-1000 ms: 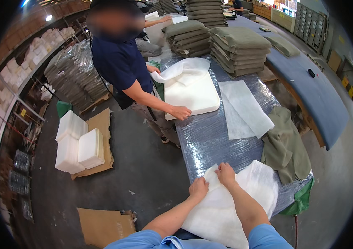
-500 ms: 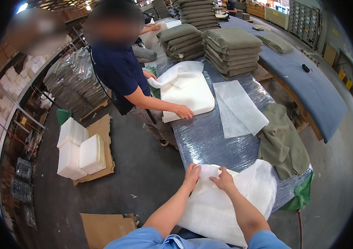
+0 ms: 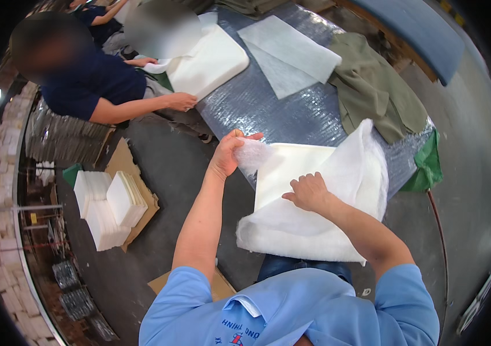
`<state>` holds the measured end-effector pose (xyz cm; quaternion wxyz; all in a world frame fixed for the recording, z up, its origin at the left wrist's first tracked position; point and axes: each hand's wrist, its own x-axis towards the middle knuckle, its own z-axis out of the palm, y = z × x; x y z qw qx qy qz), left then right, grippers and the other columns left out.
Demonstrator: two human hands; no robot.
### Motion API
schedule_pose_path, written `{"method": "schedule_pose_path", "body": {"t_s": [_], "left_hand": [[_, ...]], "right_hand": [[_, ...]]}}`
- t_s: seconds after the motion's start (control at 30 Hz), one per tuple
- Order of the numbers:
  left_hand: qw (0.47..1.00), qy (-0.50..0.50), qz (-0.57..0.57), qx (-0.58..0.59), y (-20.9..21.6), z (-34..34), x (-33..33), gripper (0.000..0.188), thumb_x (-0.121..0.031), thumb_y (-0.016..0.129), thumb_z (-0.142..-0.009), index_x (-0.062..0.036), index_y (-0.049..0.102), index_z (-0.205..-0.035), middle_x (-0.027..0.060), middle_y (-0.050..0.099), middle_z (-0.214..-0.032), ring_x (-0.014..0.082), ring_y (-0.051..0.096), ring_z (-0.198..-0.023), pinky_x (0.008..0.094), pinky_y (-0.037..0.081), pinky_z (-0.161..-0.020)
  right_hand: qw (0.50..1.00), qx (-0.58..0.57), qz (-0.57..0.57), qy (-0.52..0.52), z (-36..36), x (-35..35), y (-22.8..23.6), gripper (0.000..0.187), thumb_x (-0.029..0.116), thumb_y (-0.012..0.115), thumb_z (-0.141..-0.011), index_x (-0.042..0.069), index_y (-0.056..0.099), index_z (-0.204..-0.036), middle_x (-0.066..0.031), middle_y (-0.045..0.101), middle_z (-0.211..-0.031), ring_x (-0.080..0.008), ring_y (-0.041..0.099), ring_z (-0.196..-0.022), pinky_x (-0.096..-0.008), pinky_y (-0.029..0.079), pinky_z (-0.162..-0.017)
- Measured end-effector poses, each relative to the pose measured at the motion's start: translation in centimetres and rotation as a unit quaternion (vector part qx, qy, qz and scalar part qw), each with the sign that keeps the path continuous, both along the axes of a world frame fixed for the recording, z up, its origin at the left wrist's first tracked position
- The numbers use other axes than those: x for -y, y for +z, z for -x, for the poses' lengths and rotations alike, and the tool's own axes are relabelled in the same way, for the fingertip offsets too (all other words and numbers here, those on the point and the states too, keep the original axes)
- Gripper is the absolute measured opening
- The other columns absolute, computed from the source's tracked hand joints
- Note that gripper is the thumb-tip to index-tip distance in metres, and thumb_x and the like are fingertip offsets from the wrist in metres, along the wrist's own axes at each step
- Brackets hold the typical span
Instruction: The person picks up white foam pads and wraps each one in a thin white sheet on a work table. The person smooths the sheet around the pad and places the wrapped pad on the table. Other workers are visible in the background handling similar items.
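White wadding hides part of the pale pad, and a co-worker's head is blurred.

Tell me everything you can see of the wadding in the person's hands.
The wadding is white, soft and fluffy-looking, thin enough to look partly see-through. It lies rumpled over a smooth white pad at the table's near end, leaving part of the pad bare. Its right side rises to a peak. The left hand grips a corner; the right hand is over the middle, contact unclear.
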<state>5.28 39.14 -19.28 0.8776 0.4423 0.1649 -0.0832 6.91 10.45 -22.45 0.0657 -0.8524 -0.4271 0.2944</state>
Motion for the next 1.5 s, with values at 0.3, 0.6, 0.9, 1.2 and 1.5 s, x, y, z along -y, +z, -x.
{"method": "schedule_pose_path", "body": {"t_s": [0.3, 0.6, 0.9, 1.2, 1.5], "left_hand": [[0.981, 0.028, -0.113, -0.154, -6.1, -2.2, 4.7, 0.017, 0.002, 0.057, -0.096, -0.0095, 0.055, -0.109, 0.0193, 0.071, -0.128, 0.0285, 0.071, -0.108, 0.0433, 0.06, -0.09], [0.962, 0.033, -0.248, -0.109, -8.0, -2.7, 4.3, 0.035, 0.002, 0.06, -0.099, -0.0054, 0.061, -0.133, 0.0109, 0.074, -0.126, 0.0178, 0.069, -0.108, 0.0324, 0.056, -0.094], [0.949, 0.037, -0.304, -0.068, -8.7, -3.4, 2.9, 0.042, 0.0, 0.064, -0.097, -0.0061, 0.061, -0.139, 0.0101, 0.073, -0.127, 0.0165, 0.068, -0.106, 0.0312, 0.054, -0.094], [0.702, 0.077, -0.694, 0.14, -6.3, -0.7, 4.2, 0.021, -0.004, 0.063, -0.095, -0.0008, 0.07, -0.114, 0.0175, 0.071, -0.111, 0.0359, 0.068, -0.1, 0.0445, 0.054, -0.089], [0.769, -0.053, -0.635, -0.059, -12.0, -1.8, 6.6, 0.047, -0.034, 0.046, -0.108, 0.0017, 0.068, -0.13, 0.0235, 0.066, -0.135, 0.042, 0.06, -0.128, 0.0488, 0.046, -0.108]], "right_hand": [[1.0, 0.002, 0.003, 0.001, -0.4, 0.3, -0.6, 0.046, 0.05, 0.06, -0.102, 0.007, 0.069, -0.112, -0.0152, 0.072, -0.106, -0.0317, 0.07, -0.098, -0.0493, 0.051, -0.088], [0.99, -0.038, -0.092, -0.102, -1.5, -2.8, -1.6, 0.031, 0.036, 0.068, -0.099, 0.006, 0.069, -0.109, -0.0148, 0.07, -0.107, -0.0326, 0.07, -0.105, -0.0449, 0.056, -0.089], [0.983, 0.054, -0.148, -0.095, 0.3, -6.6, -5.4, 0.067, 0.04, 0.06, -0.103, 0.014, 0.039, -0.161, -0.0137, 0.025, -0.172, -0.0368, 0.017, -0.16, -0.0591, 0.017, -0.127], [0.986, 0.091, -0.125, -0.067, 0.7, -5.6, -7.8, 0.075, 0.049, 0.051, -0.105, 0.015, 0.026, -0.167, -0.0106, 0.014, -0.176, -0.0333, 0.007, -0.163, -0.0574, 0.01, -0.129], [0.994, 0.084, -0.056, -0.036, 0.5, -6.5, -7.8, 0.073, 0.053, 0.039, -0.109, 0.015, 0.021, -0.168, -0.0098, 0.01, -0.177, -0.033, 0.003, -0.163, -0.0575, 0.005, -0.13]]}}
